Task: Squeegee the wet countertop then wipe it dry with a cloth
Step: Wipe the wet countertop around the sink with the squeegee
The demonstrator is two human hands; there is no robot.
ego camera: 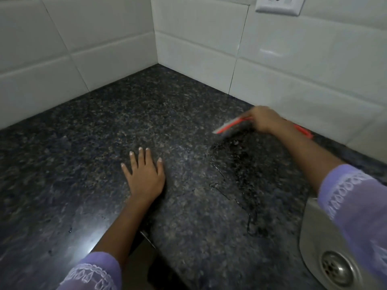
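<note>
Right hand (pixel 265 120) curled around red squeegee (pixel 230 127), blade down near the back wall, at the far edge of the puddle (pixel 247 181). Left hand (pixel 144 176) flat on worktop (pixel 83 143), holding nothing. Risk: uneven blade pressure leaves streaks, or water runs past the sink (pixel 326 248).

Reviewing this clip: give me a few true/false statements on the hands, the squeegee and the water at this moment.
1. The right hand grips the orange squeegee. True.
2. The left hand holds a cloth. False: it rests flat on the countertop, fingers spread, holding nothing.
3. A puddle lies between the squeegee and the sink. True.
4. The sink is at the left. False: it is at the lower right.
5. A wall socket is at the top right. True.
</note>
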